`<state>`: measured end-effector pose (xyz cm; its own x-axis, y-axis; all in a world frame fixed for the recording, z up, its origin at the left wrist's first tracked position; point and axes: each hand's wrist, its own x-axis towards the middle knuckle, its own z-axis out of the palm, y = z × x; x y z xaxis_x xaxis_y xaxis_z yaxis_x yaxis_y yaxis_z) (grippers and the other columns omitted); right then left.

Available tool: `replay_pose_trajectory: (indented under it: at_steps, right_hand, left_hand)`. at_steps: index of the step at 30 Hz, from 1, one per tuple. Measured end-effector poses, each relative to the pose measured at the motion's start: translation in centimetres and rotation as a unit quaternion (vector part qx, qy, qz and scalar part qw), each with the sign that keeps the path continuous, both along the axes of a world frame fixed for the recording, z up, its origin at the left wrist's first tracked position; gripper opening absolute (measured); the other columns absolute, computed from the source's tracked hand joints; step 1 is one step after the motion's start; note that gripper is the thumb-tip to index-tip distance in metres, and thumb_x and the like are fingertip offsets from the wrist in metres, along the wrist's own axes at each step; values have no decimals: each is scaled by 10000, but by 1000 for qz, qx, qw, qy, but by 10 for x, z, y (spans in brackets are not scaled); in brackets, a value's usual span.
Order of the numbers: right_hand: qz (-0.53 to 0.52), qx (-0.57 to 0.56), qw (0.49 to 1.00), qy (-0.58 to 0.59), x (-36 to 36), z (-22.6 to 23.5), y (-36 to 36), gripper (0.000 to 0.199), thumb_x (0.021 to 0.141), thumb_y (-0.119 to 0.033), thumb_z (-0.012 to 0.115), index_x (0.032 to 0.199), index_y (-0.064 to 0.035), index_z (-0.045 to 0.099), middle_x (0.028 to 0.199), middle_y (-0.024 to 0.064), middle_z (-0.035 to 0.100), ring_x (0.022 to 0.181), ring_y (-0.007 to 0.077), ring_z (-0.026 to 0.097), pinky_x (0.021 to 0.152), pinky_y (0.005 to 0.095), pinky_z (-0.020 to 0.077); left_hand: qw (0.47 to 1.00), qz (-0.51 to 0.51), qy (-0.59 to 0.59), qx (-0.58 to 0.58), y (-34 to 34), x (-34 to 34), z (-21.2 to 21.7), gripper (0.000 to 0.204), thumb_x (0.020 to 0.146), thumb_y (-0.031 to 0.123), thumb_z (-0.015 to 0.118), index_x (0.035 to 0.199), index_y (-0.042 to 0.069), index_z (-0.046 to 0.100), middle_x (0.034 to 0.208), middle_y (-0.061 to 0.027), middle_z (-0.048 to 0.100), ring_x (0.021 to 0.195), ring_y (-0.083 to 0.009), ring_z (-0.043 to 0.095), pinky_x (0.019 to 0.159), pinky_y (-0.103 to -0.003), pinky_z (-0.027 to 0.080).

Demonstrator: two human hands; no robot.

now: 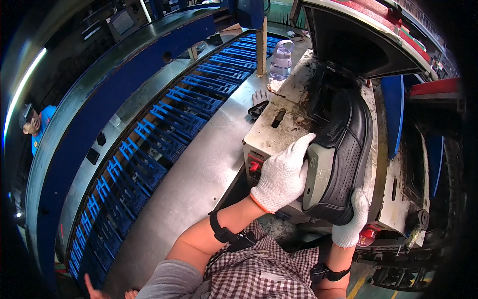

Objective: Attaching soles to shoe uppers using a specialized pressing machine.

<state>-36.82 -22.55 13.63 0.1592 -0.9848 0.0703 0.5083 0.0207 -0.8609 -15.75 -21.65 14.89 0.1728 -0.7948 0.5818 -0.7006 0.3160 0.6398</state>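
- Black leather shoe (343,149): held sole toward the camera over the grimy machine top (279,129), toe pointing to 12 o'clock into the dark opening of the press (348,45), heel at 6 o'clock
- Left hand (284,174), in a white knit glove: grip closed around the grey sole (316,169) at the shoe's 9 o'clock side, thumb laid over the sole edge
- Right hand (353,219), also gloved: grip cupped under the heel at 5 o'clock, fingers pressed against the perforated upper
- Handling judgement: light for its bulk; the sole looks stiff and gives the firmest hold, the upper is soft and will dent under pressure
- The knit gloves probably grip the smooth leather well enough; hold at sole and heel counter, not at the collar
- At 11 o'clock of the shoe: a translucent lilac water bottle (282,60) stands on the table (199,169), well apart; a spare glove (260,102) lies near it
- Blue racks (164,129) run along the conveyor at 9 o'clock
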Motion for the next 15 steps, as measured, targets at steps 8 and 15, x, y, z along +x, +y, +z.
replay_pose_trajectory:
  at_steps: [8,15]
  right_hand:
    - [26,-64,998,-15,6,4,-5,689,981,-200,571,1628,-72,371,1551,126,501,1380,262,541,1183,410,411]
    - [14,-49,998,-20,5,3,-5,699,986,-209,568,1637,-73,352,1545,141,505,1368,275,554,1158,415,443]
  left_hand:
    - [1000,4,-4,-6,0,0,0,572,929,61,591,1487,57,468,1260,-243,672,1065,-429,693,881,-489,572]
    - [1000,6,-6,-13,-1,0,-2,579,928,64,595,1492,64,463,1234,-240,678,1028,-431,698,859,-493,573]
